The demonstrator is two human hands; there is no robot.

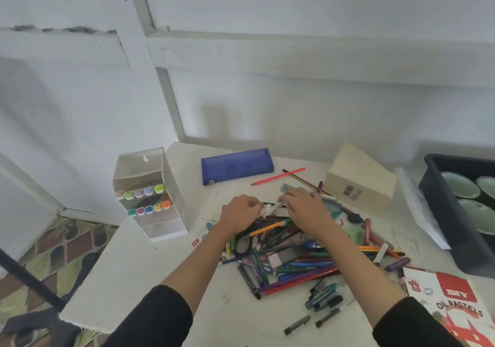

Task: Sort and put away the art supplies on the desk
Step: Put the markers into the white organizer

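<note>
Above the pen heap [294, 262] on my counter [150, 271], my left grip [241, 212] and right grip [304, 207] each pinch an end of one pale marker [271, 208].

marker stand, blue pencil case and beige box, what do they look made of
Marker stand: likely frosted white plastic; thin, slightly see-through walls.
Blue pencil case: probably semi-sheer plastic or mesh; zip pull.
Beige box: matte, maybe light wood or card; barcode sticker.

White-painted panelled wall [294, 11] with raised mouldings, dark scuffs upper left. White, scratched tabletop [139, 266]. Green-and-brown patterned floor covering [53, 250], lower left. Dark diagonal bar [26, 275] across it. Soft, even light.
</note>
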